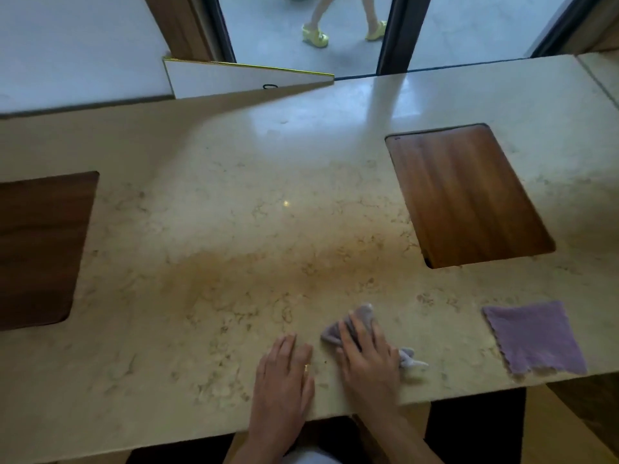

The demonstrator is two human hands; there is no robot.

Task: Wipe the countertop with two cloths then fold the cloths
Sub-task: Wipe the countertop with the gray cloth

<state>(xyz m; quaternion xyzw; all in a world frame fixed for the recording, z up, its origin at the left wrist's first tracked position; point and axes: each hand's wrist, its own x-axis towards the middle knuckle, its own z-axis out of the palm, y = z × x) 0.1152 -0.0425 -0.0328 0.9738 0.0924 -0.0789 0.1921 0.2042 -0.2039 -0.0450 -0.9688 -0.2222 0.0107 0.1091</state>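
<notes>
The person is wiping the counter (234,229) near its front edge, judging by the bunched grey cloth (360,318) under the right hand (366,358), whose fingers are pressing it down. The left hand (284,366) is resting flat, holding nothing. Next likely comes the purple cloth (534,336), lying spread out to the right.

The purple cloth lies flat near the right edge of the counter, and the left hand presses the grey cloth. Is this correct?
Not quite. The head view shows the right hand pressing the grey cloth; the left hand rests bare on the counter. The purple cloth does lie flat near the right edge.
</notes>
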